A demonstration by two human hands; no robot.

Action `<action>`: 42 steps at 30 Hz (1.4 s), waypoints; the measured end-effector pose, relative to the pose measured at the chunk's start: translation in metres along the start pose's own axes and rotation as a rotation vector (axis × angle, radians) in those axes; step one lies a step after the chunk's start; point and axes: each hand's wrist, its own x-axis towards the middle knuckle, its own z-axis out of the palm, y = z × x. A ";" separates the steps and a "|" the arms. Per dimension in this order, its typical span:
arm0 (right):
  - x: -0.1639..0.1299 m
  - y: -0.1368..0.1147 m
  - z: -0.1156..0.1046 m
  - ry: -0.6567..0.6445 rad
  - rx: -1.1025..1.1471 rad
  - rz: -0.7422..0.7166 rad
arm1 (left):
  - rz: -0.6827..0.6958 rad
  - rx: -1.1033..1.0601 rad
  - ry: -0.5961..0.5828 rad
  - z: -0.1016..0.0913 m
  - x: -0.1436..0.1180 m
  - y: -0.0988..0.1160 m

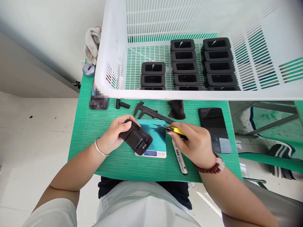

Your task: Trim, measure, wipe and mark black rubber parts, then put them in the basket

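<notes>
My left hand is closed on one end of a black moulded part with rounded corners and a raised block in its middle. That part is tilted over a small digital scale with a shiny plate. Across from it, my right hand grips a yellow and black craft knife, its thin blade pointing left toward the part but apart from it. Under the right hand lies a white marker pen. Just behind the scale rests a dark vernier caliper.
A large white plastic basket holds stacked black frame-like parts at the back. On the green mat lie a smartphone, a black scrap and a small black tool. A grey cloth hangs at the left.
</notes>
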 end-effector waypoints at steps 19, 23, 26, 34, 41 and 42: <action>-0.001 -0.005 0.001 -0.055 0.033 -0.078 | 0.027 -0.057 0.069 -0.003 0.003 0.001; -0.001 0.003 0.002 -0.013 -0.043 -0.005 | 0.036 -0.047 -0.017 -0.001 -0.002 0.002; 0.000 0.006 0.000 0.074 -0.114 0.083 | 0.015 -0.041 -0.096 0.002 -0.004 0.001; -0.004 -0.015 0.006 -0.098 0.126 -0.153 | 0.029 -0.059 0.110 0.000 0.003 -0.004; -0.001 0.010 0.005 0.034 -0.141 0.083 | -0.017 -0.059 -0.072 0.006 -0.003 -0.004; -0.001 0.011 0.005 0.063 -0.168 0.119 | -0.016 -0.061 -0.090 0.007 -0.003 -0.003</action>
